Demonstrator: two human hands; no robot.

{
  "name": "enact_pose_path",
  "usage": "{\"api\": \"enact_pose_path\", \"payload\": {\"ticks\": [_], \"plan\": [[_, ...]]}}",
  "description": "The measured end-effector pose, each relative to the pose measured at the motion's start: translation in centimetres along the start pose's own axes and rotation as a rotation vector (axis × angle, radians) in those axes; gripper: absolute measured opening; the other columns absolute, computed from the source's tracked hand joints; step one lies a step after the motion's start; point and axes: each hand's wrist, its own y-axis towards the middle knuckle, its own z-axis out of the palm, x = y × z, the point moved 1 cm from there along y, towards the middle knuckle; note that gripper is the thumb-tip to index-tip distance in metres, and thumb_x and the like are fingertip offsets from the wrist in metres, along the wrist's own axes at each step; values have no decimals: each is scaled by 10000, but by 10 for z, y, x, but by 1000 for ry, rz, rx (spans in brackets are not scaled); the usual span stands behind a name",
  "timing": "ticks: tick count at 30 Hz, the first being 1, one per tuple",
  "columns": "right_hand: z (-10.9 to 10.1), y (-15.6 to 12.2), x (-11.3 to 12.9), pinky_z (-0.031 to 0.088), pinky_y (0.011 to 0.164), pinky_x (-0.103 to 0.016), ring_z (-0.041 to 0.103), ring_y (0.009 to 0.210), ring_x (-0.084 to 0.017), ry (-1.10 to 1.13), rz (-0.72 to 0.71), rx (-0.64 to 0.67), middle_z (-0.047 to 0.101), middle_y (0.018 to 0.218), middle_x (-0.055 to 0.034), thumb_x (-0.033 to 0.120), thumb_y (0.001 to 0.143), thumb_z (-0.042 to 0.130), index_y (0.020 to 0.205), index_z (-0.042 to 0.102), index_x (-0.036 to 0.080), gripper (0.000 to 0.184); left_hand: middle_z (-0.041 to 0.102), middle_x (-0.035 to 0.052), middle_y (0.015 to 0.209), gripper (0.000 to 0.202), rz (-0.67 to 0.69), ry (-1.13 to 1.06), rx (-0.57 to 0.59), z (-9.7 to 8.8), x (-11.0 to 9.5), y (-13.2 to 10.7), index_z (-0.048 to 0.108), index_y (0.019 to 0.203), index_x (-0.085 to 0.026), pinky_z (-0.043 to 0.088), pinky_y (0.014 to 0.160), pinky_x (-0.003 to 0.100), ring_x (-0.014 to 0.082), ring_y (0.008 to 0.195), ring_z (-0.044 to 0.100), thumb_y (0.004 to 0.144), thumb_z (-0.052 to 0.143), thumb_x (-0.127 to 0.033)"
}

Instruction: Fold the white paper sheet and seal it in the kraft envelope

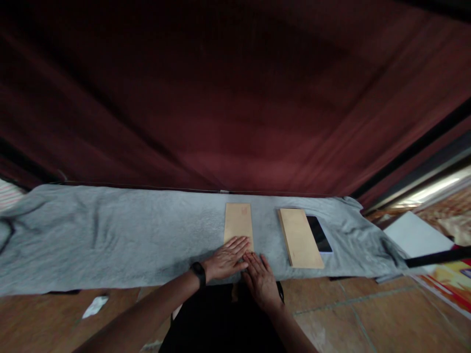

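A tan paper envelope (238,220) with small reddish print near its far right corner lies lengthwise before me on a grey cloth. My left hand (226,257), with a dark band on the wrist, rests flat across the envelope's near end, fingers stretched out to the right. Close beside it, my right hand (260,279) lies with its fingers extended, their tips at the envelope's near right corner. The two hands meet at the fingertips and cover the near edge. To the right sits a thick stack of tan envelopes (300,239), slightly turned.
A dark-screened tablet (319,234) lies partly under the stack's right side. The grey cloth (121,235) spreads wrinkled over the long surface. Dark red fabric (235,122) rises behind it. A white crumpled scrap (94,306) is on the tiled floor (338,314). A white panel (417,238) stands far right.
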Motion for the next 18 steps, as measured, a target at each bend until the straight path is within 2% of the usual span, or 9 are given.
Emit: {"api": "enact_pose_path", "payload": {"ticks": [5, 12, 18], "plan": [[-4, 1, -4, 374, 1179, -488, 517, 1358, -222, 16, -13, 54, 557, 1462, -79, 263, 1047, 402, 1510, 424, 211, 466, 279, 186, 1622, 800, -23, 90, -65, 9, -10, -19, 293, 1552, -109, 210, 1236, 448, 288, 1523, 212, 979, 297, -667], [-5, 24, -24, 385, 1174, -465, 502, 1369, -194, 223, 62, 88, 558, 1462, -76, 300, 1070, 314, 1498, 446, 237, 452, 223, 157, 1651, 814, -16, 158, -114, 19, -13, -31, 215, 1583, -185, 226, 1231, 469, 308, 1529, 184, 947, 474, -623], [13, 65, -50, 227, 1246, -464, 322, 1485, -188, 193, -100, 358, 360, 1598, -57, 413, 1076, 281, 1556, 330, 225, 518, 259, 162, 1640, 806, 10, 140, -157, 25, -9, -31, 248, 1577, -200, 244, 1221, 471, 317, 1522, 214, 937, 506, -617]]}}
